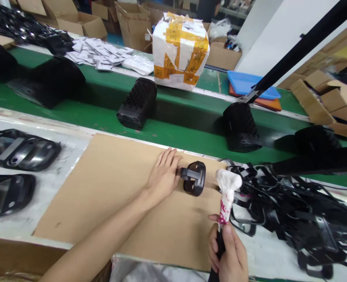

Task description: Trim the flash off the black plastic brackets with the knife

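My left hand (165, 172) rests on the cardboard sheet with its fingers stretched forward. Against its thumb side it steadies a black plastic part (194, 178), a rounded panel with a band across it. How the band's end sits under the hand is hidden. In my right hand (227, 250) is a hammer (229, 182), gripped by its black handle. White wrapping covers the hammer's head, with pink marks on the neck. The head is raised just right of the plastic part and apart from it.
Black frames and straps (305, 223) are heaped at the right; finished-looking black panels (29, 150) lie left. Beyond the cardboard sheet (108, 176), black perforated housings (138, 102) stand on a green conveyor (185, 135). A taped white box (180, 53) and a slanting black bar (296, 51) are farther back.
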Demonstrator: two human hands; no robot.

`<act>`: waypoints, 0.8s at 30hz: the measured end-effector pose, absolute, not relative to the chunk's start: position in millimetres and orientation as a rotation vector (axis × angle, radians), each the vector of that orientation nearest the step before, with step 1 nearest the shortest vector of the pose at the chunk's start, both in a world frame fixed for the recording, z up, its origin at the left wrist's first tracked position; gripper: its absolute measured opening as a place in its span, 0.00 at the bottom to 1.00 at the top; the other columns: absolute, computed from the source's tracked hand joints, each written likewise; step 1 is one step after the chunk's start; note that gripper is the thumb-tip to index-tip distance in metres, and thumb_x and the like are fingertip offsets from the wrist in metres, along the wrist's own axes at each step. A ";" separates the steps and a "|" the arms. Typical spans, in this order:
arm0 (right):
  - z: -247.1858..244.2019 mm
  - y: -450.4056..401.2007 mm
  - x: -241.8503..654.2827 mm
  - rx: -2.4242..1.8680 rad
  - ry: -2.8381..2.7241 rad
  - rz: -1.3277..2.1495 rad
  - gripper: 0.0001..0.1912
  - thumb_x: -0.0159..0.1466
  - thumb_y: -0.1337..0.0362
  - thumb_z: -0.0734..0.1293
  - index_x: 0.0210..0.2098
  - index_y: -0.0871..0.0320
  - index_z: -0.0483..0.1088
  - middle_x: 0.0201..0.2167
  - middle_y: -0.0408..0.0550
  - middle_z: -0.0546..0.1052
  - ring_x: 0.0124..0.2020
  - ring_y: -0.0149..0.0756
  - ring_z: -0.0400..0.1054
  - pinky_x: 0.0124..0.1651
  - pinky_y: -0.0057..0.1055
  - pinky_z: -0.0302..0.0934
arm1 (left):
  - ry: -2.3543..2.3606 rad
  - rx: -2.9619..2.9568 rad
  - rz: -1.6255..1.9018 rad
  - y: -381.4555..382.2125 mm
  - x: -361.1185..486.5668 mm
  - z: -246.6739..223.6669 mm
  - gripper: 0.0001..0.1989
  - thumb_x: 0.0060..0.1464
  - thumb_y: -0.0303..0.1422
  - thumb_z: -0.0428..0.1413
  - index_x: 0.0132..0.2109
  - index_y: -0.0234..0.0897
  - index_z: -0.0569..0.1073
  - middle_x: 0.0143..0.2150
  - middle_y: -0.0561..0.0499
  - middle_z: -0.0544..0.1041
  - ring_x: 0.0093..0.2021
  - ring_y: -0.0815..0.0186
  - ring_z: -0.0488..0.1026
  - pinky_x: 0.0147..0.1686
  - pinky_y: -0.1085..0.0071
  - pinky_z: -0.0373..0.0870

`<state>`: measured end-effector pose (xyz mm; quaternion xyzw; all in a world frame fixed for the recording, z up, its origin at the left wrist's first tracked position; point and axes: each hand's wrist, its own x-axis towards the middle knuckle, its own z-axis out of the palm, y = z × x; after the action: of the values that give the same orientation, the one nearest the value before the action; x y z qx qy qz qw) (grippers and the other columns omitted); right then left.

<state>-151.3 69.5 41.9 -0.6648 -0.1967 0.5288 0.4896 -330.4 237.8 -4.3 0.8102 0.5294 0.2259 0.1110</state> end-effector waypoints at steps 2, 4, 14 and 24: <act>36.5 70.4 -157.0 -1.593 -0.461 1.271 0.37 0.66 0.30 0.67 0.52 0.58 0.67 0.23 0.34 0.59 0.15 0.19 0.44 0.17 0.18 0.43 | 1.558 2.380 0.662 237.9 -330.6 -4.3 0.21 0.69 0.29 0.49 0.66 0.29 0.71 0.74 0.35 0.64 0.77 0.47 0.54 0.76 0.47 0.52; 29.8 72.7 -160.4 -1.634 -0.490 1.346 0.39 0.65 0.29 0.67 0.52 0.58 0.68 0.23 0.35 0.59 0.15 0.19 0.45 0.17 0.18 0.42 | 1.556 2.385 0.672 237.9 -330.9 -4.3 0.21 0.69 0.29 0.49 0.66 0.29 0.71 0.74 0.36 0.64 0.77 0.47 0.54 0.76 0.48 0.52; 38.6 76.9 -149.0 -1.717 -0.556 1.292 0.43 0.65 0.29 0.67 0.61 0.59 0.67 0.25 0.35 0.61 0.15 0.20 0.48 0.16 0.18 0.46 | 1.560 2.387 0.670 238.7 -330.4 -3.4 0.21 0.69 0.29 0.50 0.66 0.28 0.71 0.73 0.36 0.65 0.76 0.47 0.56 0.76 0.48 0.53; 46.0 85.3 -147.7 -1.633 -0.538 1.497 0.39 0.63 0.31 0.70 0.53 0.59 0.66 0.22 0.34 0.63 0.13 0.19 0.45 0.13 0.17 0.46 | 1.555 2.387 0.693 238.4 -331.1 -4.6 0.21 0.67 0.27 0.52 0.65 0.28 0.71 0.73 0.36 0.65 0.76 0.47 0.56 0.76 0.49 0.53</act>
<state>-147.7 85.3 46.0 -0.6509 -0.2146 0.5965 0.4177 -331.1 238.4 -4.6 0.8096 0.5274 0.2352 0.1049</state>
